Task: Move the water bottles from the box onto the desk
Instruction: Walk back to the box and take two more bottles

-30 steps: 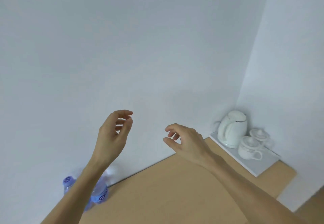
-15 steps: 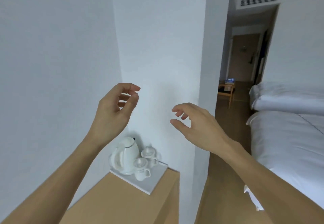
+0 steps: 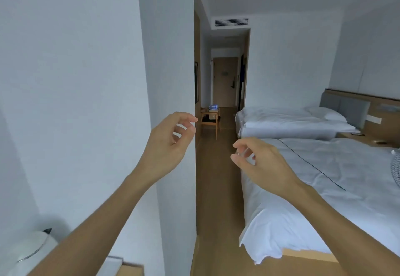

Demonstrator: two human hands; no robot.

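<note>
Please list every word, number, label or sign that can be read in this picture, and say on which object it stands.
No text can be read.
Plate on the far door: too small and blurred.
Blue bottles on the chair: labels too far to read.

A: Where does the head view sit?
B: On the person's head, facing forward along a wall corner (image 3: 173,81) and down a hallway toward a far door (image 3: 225,81).
A: How near is it?
B: Close on both forearms; left hand (image 3: 166,143) and right hand (image 3: 263,165) mid-frame. Beds (image 3: 324,167) to the right, a chair (image 3: 211,120) far off.
A: Any shared area?
B: Single view only.
</note>
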